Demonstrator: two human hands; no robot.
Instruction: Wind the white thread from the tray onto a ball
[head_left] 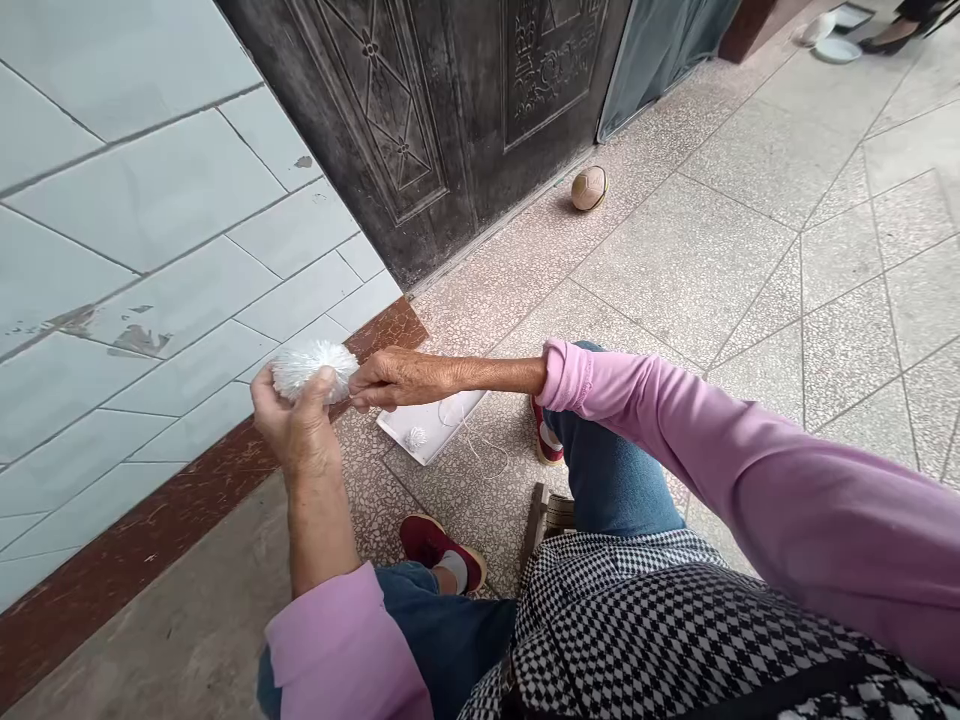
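A fluffy white pom-pom (pixel 311 366) with many fine strands sits in my left hand (pixel 300 425), its thumb pressed on the near side and the fingers curled behind it. My right hand (pixel 401 378) reaches across from the right, fingers closed at the pom-pom's right edge. Whatever those fingers grip is hidden. Below the right hand, a shallow white tray (pixel 401 425) lies on the floor. A small white tuft (pixel 415 438) rests in it, and a thin white thread (pixel 487 462) loops over its side onto the floor.
Pale tiled wall (pixel 150 270) rises at the left, beside a dark carved door (pixel 480 110). On the floor near the door lies a ball (pixel 589 188). A wooden stool (pixel 536 530) is partly visible beneath me. Another person's foot (pixel 885 42) shows at top right, near a pale dish (pixel 836 50).
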